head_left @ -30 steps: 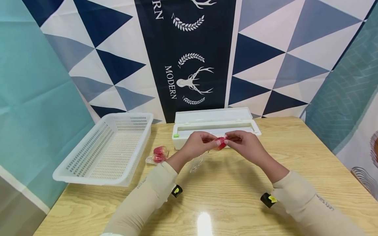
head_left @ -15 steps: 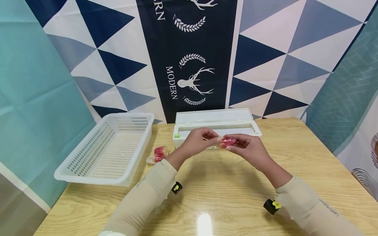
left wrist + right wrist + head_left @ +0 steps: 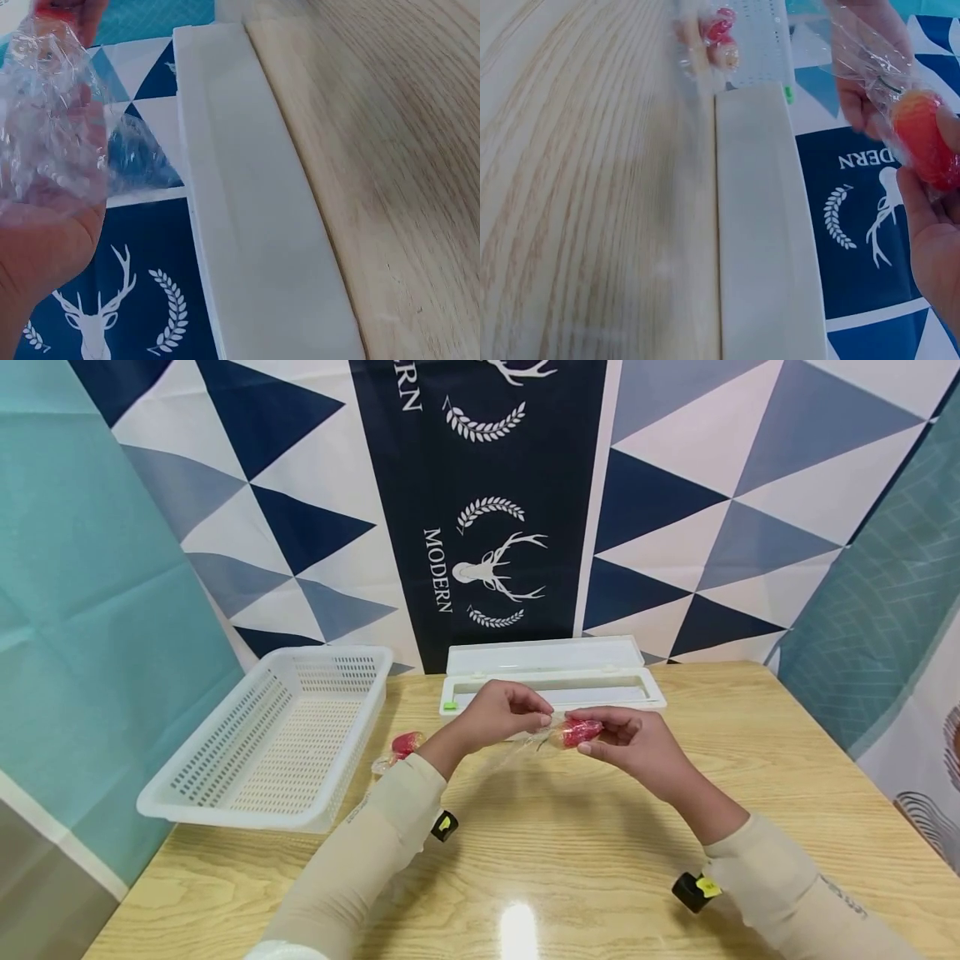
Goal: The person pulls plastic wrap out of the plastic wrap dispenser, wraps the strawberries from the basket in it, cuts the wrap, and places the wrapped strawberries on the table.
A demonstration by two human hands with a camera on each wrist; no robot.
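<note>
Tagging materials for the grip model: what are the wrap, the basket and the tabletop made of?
Wrap: thin clear plastic film, glossy; it crinkles and shows the backdrop through it. Basket: white moulded plastic, probably rigid, perforated walls. Tabletop: pale wood grain, possibly laminate, with a lamp glare.

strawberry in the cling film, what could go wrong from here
The cling film is stretched thin between the left hand and the wrapped strawberry in the right hand; a harder pull could tear it or bunch it onto itself. The right hand's grip looks like fingertips only, above the table, so the strawberry might slip and drop. Squeezing harder could bruise it.
</note>
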